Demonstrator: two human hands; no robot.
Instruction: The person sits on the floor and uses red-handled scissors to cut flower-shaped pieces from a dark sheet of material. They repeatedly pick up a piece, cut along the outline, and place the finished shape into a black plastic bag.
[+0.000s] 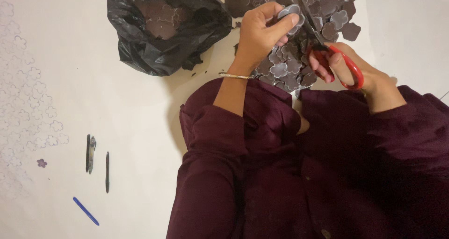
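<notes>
The left hand (pixel 262 33) pinches a flower-shaped foam cutout (pixel 291 15) between thumb and fingers, far right of centre, above a heap of dark flower cutouts (pixel 290 66). The right hand (pixel 348 71) grips the red-handled scissors (pixel 322 47), fingers through the loops. The scissors' long axis runs diagonally: handles near-right, blades pointing far-left, meeting the held cutout. A black plastic bag (pixel 159 28) lies open to the left. A folding knife (pixel 90 153), a black pen (pixel 107 171) and a blue pen (pixel 85 211) lie near-left, well apart from both hands

Soft, dim warm light from above, faint shadows, slight blur, dark areas murky.
</notes>
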